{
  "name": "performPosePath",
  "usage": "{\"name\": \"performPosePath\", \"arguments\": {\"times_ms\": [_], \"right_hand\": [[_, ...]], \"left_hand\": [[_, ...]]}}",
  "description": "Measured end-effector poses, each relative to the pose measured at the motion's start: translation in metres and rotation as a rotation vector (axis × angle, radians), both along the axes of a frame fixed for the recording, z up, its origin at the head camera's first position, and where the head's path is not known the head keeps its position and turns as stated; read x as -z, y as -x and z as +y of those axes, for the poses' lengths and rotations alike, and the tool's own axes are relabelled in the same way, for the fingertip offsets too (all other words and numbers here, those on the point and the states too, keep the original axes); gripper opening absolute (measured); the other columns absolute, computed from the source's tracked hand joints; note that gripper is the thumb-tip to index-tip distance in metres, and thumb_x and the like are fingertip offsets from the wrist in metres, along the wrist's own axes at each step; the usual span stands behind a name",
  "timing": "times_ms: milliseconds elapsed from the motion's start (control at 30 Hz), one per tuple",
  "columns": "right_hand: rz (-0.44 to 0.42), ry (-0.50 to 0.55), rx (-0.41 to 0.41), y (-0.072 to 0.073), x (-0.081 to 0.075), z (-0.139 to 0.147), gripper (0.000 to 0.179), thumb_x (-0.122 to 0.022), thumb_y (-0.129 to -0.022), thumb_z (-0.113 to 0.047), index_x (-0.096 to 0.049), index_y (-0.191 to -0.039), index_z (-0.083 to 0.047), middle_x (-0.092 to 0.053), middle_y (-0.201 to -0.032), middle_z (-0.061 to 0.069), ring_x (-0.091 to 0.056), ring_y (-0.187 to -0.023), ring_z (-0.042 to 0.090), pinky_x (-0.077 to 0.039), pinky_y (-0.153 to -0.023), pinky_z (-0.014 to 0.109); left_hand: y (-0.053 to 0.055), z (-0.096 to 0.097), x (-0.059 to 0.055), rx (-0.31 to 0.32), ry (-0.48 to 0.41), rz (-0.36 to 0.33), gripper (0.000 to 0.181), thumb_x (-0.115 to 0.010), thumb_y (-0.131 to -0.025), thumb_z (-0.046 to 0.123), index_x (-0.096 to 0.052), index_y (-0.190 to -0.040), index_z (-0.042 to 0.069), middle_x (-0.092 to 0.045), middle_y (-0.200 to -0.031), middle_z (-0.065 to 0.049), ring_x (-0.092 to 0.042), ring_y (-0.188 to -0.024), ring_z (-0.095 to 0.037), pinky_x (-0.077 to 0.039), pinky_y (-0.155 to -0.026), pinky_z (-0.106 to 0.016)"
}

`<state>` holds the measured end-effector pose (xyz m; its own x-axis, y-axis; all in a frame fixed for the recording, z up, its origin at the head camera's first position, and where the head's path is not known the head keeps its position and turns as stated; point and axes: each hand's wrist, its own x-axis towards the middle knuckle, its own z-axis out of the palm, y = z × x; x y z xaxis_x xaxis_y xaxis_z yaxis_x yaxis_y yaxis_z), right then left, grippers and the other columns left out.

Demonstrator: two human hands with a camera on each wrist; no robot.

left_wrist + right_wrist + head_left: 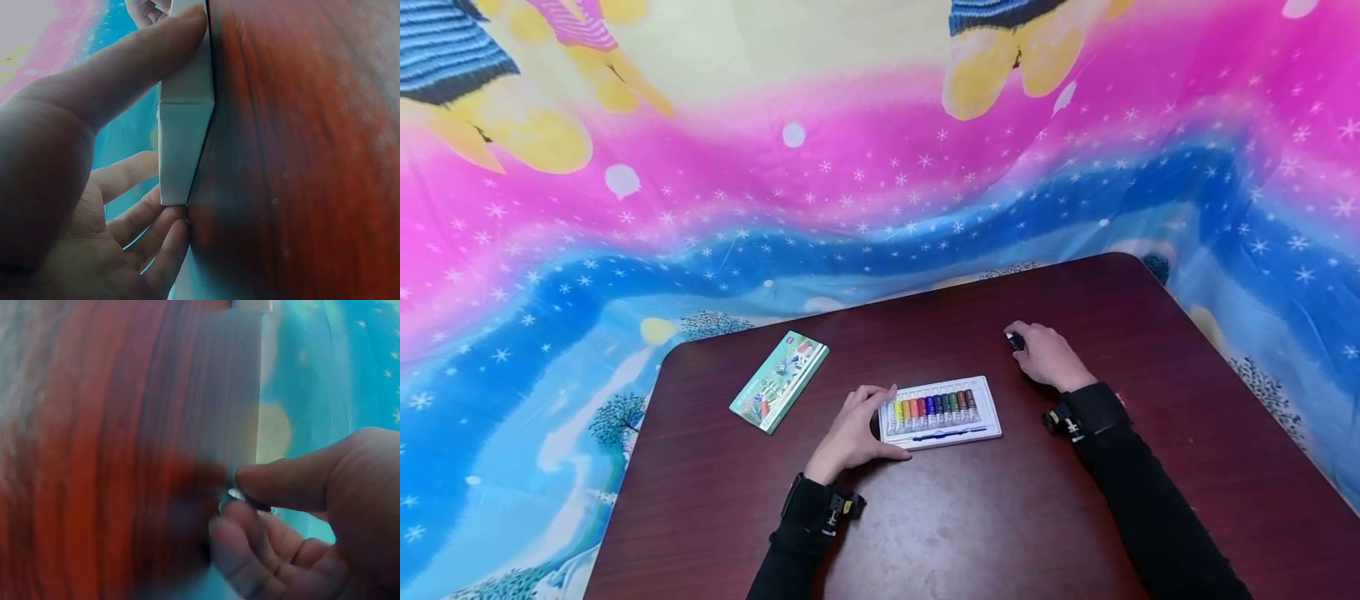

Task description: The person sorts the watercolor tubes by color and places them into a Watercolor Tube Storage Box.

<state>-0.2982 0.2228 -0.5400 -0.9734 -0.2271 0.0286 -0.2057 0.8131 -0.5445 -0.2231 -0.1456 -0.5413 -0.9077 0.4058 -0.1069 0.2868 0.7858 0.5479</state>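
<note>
A white tray of paint tubes (pixel 992 411) lies on the table, its several tubes in a row from yellow to brown. A blue-handled paintbrush (pixel 947 434) lies along its near side. My left hand (pixel 853 429) grips the tray's left end, thumb on the near side and fingers at the far corner. In the left wrist view, the thumb presses the tray's white side wall (pixel 184 147). Away to the right of the tray, my right hand (pixel 1051 357) pinches a small black-and-white item (pixel 1015 341) that looks like a paint tube. The fingers mostly hide it in the right wrist view.
A green illustrated box (pixel 780 382) lies slanted to the left of the tray. The dark red-brown wooden table (pixel 925 517) has rounded far corners. Behind it hangs a colourful printed cloth (pixel 850 183), reaching down to the table's far edge.
</note>
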Motion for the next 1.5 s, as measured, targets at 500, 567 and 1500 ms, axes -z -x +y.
{"name": "performPosePath", "arguments": {"times_ms": [500, 567, 1500], "right_hand": [[-0.002, 0.665, -0.003, -0.003, -0.027, -0.005, 0.067, -0.084, -0.087, -0.008, -0.053, -0.147, -0.007, -0.067, -0.098, 0.02, -0.073, -0.072, 0.017, -0.062, -0.068, 0.037], [0.023, 0.669, -0.017, -0.005, -0.034, -0.007, 0.069, -0.085, -0.086, -0.008, -0.053, -0.147, -0.008, -0.068, -0.098, 0.018, -0.072, -0.074, 0.015, -0.06, -0.069, 0.031], [0.397, 0.434, -0.047, -0.035, -0.076, -0.031, 0.066, -0.086, -0.084, -0.007, -0.062, -0.144, -0.017, -0.071, -0.095, 0.004, -0.069, -0.081, 0.013, -0.051, -0.076, 0.01]], "left_hand": [[0.0, 0.0, 0.001, -0.002, -0.001, 0.001, 0.109, -0.095, -0.068, 0.051, -0.043, -0.16, 0.023, -0.047, -0.149, -0.005, -0.041, -0.137, -0.027, -0.045, -0.11, -0.048], [0.0, 0.0, 0.001, 0.0, -0.001, 0.001, 0.109, -0.095, -0.069, 0.051, -0.043, -0.16, 0.023, -0.047, -0.149, -0.005, -0.041, -0.137, -0.026, -0.045, -0.11, -0.048], [-0.001, 0.0, 0.001, -0.005, -0.011, 0.0, 0.109, -0.096, -0.069, 0.049, -0.043, -0.16, 0.023, -0.047, -0.149, -0.007, -0.042, -0.136, -0.027, -0.045, -0.109, -0.049]]}}
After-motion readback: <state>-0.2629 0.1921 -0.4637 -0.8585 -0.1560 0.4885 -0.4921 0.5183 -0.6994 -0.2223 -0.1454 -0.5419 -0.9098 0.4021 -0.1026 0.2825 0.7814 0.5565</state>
